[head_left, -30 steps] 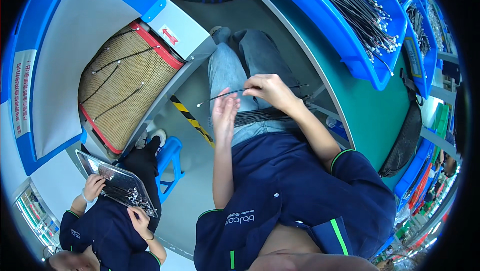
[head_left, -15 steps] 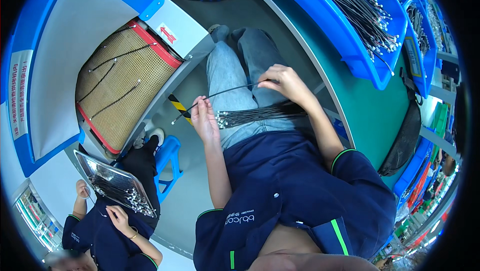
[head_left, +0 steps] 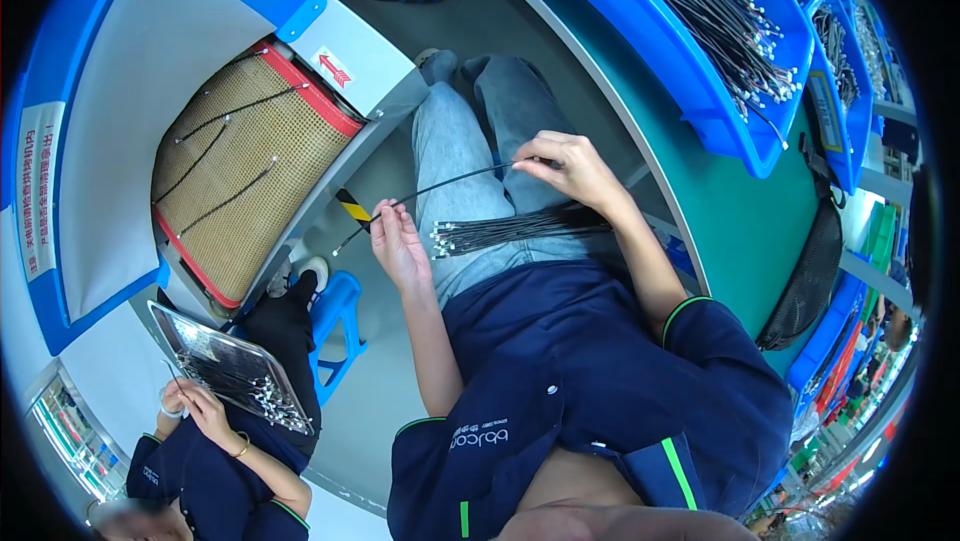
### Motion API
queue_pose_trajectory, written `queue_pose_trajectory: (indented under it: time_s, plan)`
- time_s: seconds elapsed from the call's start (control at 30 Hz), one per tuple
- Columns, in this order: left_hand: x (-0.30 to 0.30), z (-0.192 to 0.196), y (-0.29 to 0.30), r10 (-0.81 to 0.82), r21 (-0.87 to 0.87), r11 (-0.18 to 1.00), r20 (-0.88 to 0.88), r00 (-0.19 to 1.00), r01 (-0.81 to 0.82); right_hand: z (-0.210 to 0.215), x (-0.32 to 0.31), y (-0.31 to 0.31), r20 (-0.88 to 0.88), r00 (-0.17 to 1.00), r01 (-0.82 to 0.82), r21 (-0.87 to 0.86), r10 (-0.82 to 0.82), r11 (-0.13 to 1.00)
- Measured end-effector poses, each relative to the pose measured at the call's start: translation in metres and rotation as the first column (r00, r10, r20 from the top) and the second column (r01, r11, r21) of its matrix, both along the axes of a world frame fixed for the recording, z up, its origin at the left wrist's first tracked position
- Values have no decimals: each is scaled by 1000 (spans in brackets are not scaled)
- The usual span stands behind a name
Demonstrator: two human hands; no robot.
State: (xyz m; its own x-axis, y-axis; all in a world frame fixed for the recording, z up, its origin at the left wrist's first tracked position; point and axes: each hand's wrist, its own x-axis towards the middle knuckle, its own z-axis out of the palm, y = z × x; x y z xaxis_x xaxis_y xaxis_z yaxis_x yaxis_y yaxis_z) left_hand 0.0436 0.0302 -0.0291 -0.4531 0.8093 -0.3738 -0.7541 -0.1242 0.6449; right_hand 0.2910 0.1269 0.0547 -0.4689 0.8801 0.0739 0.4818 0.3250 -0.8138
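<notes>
Above my lap, a thin black cable (head_left: pixel 450 181) stretches between my two hands. My left hand (head_left: pixel 400 244) pinches it close to its left end, where a small pale connector tip sticks out past the fingers. My right hand (head_left: pixel 570 171) is closed round the other end, and the fingers hide that tip. Just below the held cable, a bundle of black cables (head_left: pixel 525 231) with white connectors lies across my thighs.
At left, several cables lie on a tan mesh conveyor belt (head_left: pixel 240 161) with a red edge. A co-worker sits below it with a metal tray (head_left: pixel 235 341) of cables. Blue bins (head_left: pixel 690 81) of cables stand on the green-topped bench (head_left: pixel 720 231) at right.
My left hand has shifted slightly left with the cable's end, and my right hand moved very little. Cables on the mesh belt have crept left. The co-worker's hands have come together.
</notes>
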Motion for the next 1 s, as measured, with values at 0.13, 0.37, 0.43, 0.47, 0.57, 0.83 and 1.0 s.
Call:
queue_pose_trajectory:
  time_s: [0.13,0.37,0.43,0.47,0.57,0.83,1.0]
  plan:
    - [0,2,0,4,8,1000,-4,1000,-4,-3,0,-1,-19,1000,-1,40,2,999]
    - [0,-1,0,-11,38,999,-2,1000,11,-3,1,0,5,1000,-19,79,19,997]
    - [0,-1,0,-16,43,999,-4,1000,16,-2,2,0,47,998,-40,92,36,995]
    - [-1,-2,0,-18,42,999,-5,1000,18,-3,3,1,55,997,-56,104,50,993]
    - [0,0,1,-18,49,999,-3,1000,18,-9,4,2,66,994,-91,137,82,986]
    - [-3,0,0,-11,38,999,-8,1000,11,-11,5,3,2,996,-92,154,92,984]
    - [-1,2,0,0,-9,1000,-2,1000,-1,-12,6,4,15,994,-113,130,112,985]
